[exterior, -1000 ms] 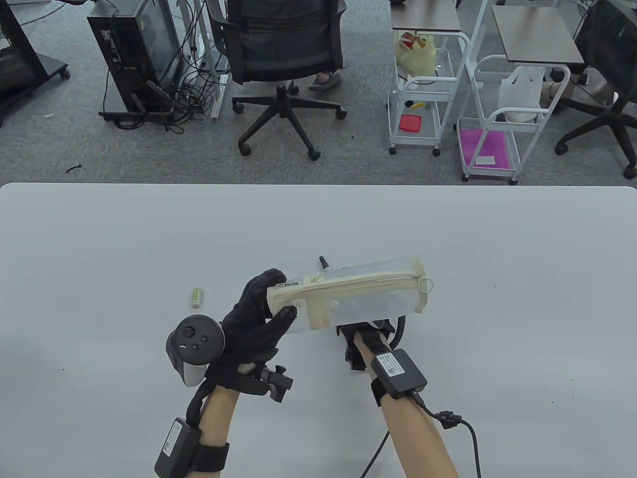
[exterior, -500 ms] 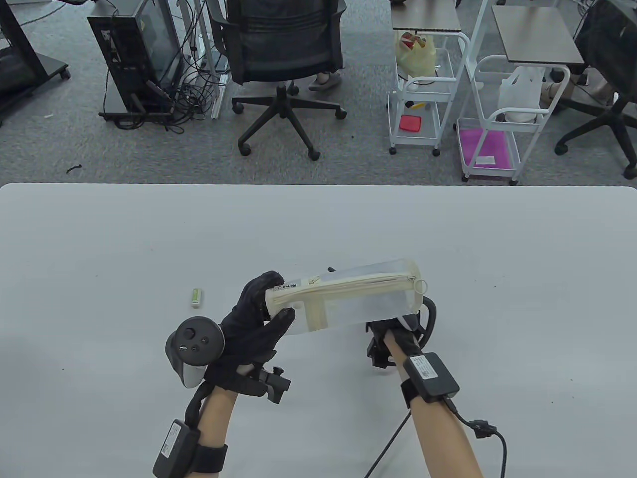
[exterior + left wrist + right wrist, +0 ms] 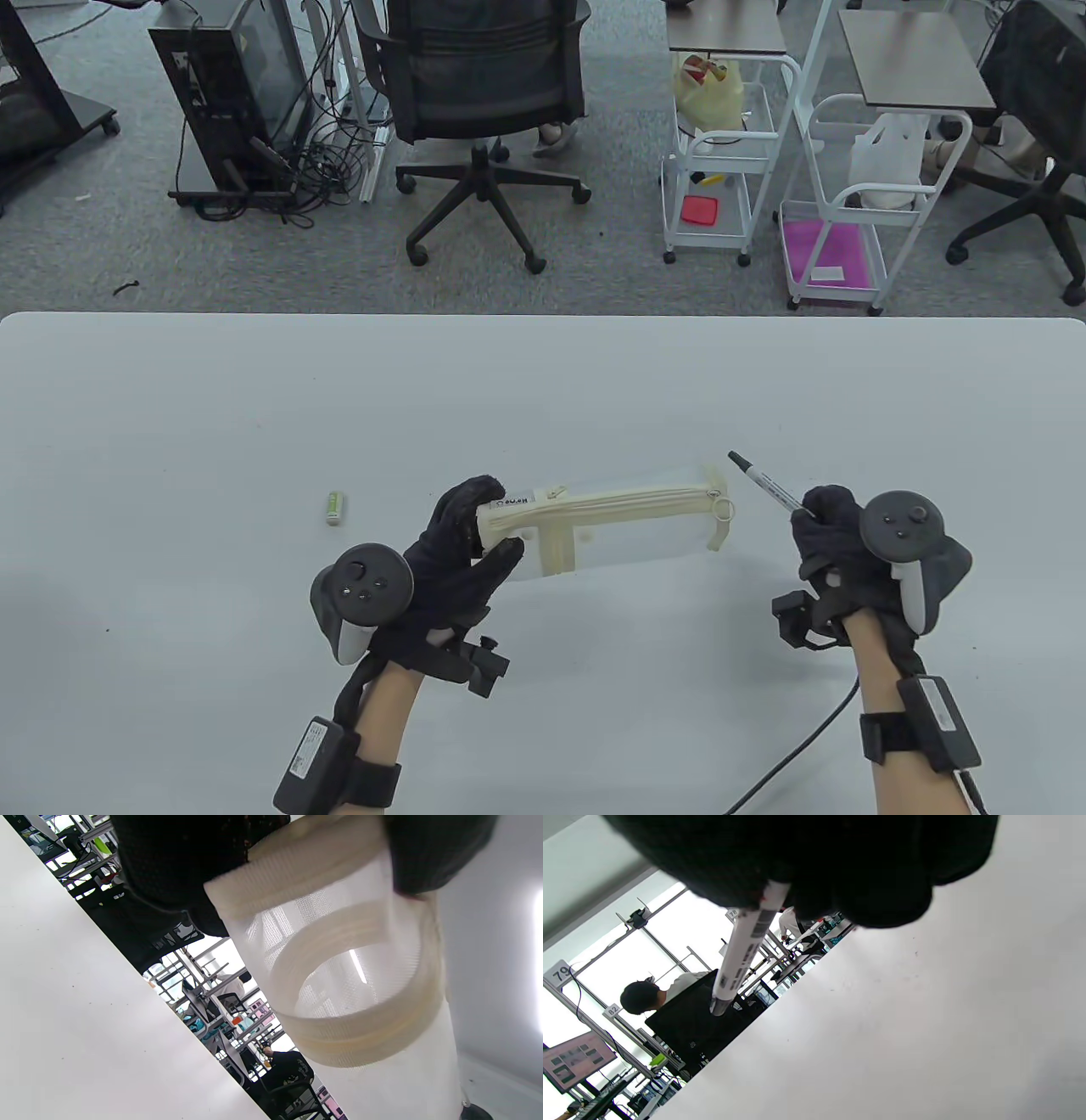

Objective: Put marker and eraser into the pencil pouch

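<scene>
My left hand (image 3: 492,525) grips the left end of the translucent white pencil pouch (image 3: 624,535) and holds it lengthwise just above the table; its zipper ring (image 3: 724,507) hangs at the right end. The left wrist view shows the pouch's mesh wall (image 3: 360,984) under my gloved fingers (image 3: 178,857). My right hand (image 3: 810,514) holds the white marker (image 3: 764,484) by its rear, black tip pointing up-left, just right of the pouch's right end. The marker also shows in the right wrist view (image 3: 746,942). The small green-and-white eraser (image 3: 336,507) lies on the table left of my left hand.
The white table (image 3: 170,407) spreads wide on all sides of the hands. A cable (image 3: 789,755) trails from my right wrist to the front edge. An office chair (image 3: 484,85) and white carts (image 3: 721,170) stand on the floor beyond the far edge.
My right hand came out from beneath the pouch, swung right and turned over, now holding the marker in the open beside the pouch's right end. The left hand and pouch shifted slightly right and down.
</scene>
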A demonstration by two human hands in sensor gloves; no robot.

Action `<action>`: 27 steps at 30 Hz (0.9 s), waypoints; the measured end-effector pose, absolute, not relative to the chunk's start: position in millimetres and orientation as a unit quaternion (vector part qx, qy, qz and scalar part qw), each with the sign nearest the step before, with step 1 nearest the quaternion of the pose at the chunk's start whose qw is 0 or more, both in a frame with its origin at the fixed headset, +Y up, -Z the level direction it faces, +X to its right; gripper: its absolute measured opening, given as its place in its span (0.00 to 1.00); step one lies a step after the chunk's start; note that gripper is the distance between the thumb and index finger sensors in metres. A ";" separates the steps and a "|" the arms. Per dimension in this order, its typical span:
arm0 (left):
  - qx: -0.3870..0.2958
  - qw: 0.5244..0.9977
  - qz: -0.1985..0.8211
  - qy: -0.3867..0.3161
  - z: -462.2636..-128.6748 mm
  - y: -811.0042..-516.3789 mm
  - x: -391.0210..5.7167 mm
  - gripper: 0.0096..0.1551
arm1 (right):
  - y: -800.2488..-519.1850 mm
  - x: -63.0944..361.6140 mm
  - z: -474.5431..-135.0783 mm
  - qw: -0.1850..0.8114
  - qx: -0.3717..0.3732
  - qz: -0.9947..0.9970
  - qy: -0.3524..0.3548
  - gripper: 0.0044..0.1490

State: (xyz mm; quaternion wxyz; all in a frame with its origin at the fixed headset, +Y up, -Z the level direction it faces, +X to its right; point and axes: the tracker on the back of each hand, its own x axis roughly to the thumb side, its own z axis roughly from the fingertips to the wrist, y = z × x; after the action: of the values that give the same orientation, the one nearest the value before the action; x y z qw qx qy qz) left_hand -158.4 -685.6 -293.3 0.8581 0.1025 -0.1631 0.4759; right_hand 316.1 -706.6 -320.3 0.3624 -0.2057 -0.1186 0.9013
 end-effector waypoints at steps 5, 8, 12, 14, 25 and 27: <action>0.088 0.868 0.460 -0.167 -293.4 -693.6 -152.9 0.42 | -692.1 339.4 -305.0 0.470 -0.156 0.852 -0.169 0.30; 0.083 0.873 0.450 -0.166 -292.9 -698.4 -151.1 0.42 | -679.6 346.2 -294.4 0.520 -0.122 0.820 -0.206 0.29; 0.073 0.879 0.443 -0.163 -294.3 -704.5 -148.0 0.43 | -665.4 347.0 -282.6 0.570 -0.072 0.783 -0.239 0.28; 0.071 0.879 0.444 -0.160 -294.7 -706.3 -146.5 0.43 | -658.9 343.2 -279.9 0.583 -0.040 0.774 -0.244 0.28; 0.060 0.879 0.443 -0.167 -292.7 -709.9 -137.7 0.43 | -635.4 280.9 -272.6 0.552 0.146 0.810 -0.135 0.27; 0.058 0.878 0.443 -0.170 -292.4 -710.0 -137.1 0.43 | -633.6 273.8 -270.3 0.530 0.144 0.823 -0.147 0.27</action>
State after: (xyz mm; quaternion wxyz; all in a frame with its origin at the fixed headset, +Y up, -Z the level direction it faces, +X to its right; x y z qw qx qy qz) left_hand -137.1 -710.0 -292.4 0.8781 0.0578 -0.1703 0.4433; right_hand 273.8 -633.6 -270.3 0.5302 0.1437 -0.1471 0.8226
